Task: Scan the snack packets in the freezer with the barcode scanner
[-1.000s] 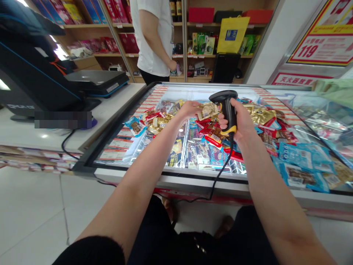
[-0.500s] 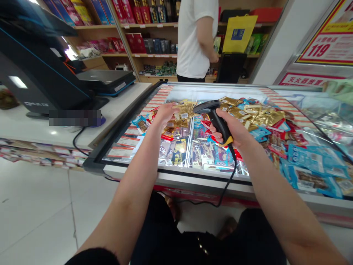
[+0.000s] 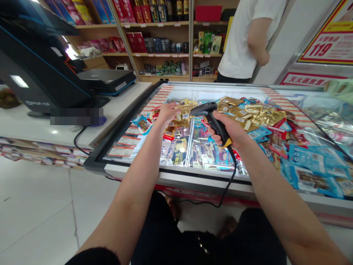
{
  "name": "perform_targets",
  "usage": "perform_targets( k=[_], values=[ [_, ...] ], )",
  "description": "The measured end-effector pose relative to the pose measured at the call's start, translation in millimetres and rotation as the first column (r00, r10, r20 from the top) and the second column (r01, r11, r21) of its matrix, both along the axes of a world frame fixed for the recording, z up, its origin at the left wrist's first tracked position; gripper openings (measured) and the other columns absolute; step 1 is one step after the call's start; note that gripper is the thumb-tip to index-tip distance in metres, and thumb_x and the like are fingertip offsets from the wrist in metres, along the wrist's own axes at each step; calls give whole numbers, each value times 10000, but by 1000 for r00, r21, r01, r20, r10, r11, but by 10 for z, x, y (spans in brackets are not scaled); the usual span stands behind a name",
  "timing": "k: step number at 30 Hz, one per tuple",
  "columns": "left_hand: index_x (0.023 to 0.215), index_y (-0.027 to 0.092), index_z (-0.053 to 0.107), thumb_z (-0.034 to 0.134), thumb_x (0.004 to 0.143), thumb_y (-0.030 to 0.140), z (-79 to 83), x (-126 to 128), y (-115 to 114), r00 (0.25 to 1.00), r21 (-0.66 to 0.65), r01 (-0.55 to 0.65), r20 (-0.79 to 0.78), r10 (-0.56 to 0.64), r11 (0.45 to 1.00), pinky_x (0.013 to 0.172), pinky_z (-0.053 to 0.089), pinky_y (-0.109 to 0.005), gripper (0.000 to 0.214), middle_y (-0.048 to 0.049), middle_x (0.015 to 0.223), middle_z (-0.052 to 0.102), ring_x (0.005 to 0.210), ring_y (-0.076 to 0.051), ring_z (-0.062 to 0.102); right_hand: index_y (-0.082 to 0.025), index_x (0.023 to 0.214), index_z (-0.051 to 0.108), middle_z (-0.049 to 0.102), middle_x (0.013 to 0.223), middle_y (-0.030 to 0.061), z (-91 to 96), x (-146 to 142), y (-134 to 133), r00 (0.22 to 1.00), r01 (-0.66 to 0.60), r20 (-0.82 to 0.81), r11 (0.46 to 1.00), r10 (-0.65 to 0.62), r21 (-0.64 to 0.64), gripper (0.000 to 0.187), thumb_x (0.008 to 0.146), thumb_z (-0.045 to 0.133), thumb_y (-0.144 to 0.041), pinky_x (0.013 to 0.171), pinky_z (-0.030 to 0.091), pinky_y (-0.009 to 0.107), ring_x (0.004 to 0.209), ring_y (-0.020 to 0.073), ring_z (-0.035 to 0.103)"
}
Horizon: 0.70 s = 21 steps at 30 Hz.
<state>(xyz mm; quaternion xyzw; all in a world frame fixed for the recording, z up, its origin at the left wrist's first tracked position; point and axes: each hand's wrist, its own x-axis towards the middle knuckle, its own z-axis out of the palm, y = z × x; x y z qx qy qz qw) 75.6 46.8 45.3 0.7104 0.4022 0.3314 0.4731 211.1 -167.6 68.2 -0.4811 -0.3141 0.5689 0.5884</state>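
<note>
My right hand [image 3: 230,130] grips a black barcode scanner [image 3: 211,117] with a yellow band, its head tilted left toward a gold snack packet [image 3: 184,111]. My left hand [image 3: 166,112] holds that gold packet just above the pile of snack packets [image 3: 256,117] that lies on the glass lid of a chest freezer [image 3: 154,101]. The scanner's black cable [image 3: 227,184] hangs down over the freezer's front edge. The scanner head is almost touching the packet.
A black till screen [image 3: 33,70] and a flat scale [image 3: 106,79] stand on the white counter [image 3: 27,129] to the left. A person in a white shirt [image 3: 248,36] stands behind the freezer by the shelves [image 3: 165,40]. Blue packets [image 3: 311,165] lie at the right.
My left hand has brought the gold packet down and left, and my right hand tilted the scanner from upright toward it. The person behind has walked from left to right.
</note>
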Motion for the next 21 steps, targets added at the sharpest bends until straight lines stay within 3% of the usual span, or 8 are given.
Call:
perform_targets(
  k=[16, 21],
  values=[
    [977, 172, 710, 672, 672, 268, 36, -14, -6, 1000, -10, -5, 26, 5, 1000, 730, 541, -277, 323, -34, 844, 697, 814, -179, 657, -188, 876, 542, 525, 598, -16, 32, 19, 3, 1000, -6, -11, 1000, 6, -9, 365, 881, 580, -551, 305, 362, 175, 385, 68, 434],
    [1051, 184, 698, 640, 659, 205, 112, -198, 143, 992, 42, -101, 86, 97, 994, 685, 543, -285, 397, -36, 822, 673, 764, -175, 659, -188, 883, 540, 524, 587, -19, 29, 79, 9, 999, 41, -28, 998, -40, 56, 348, 890, 562, -536, 319, 358, 182, 380, 69, 431]
  ],
)
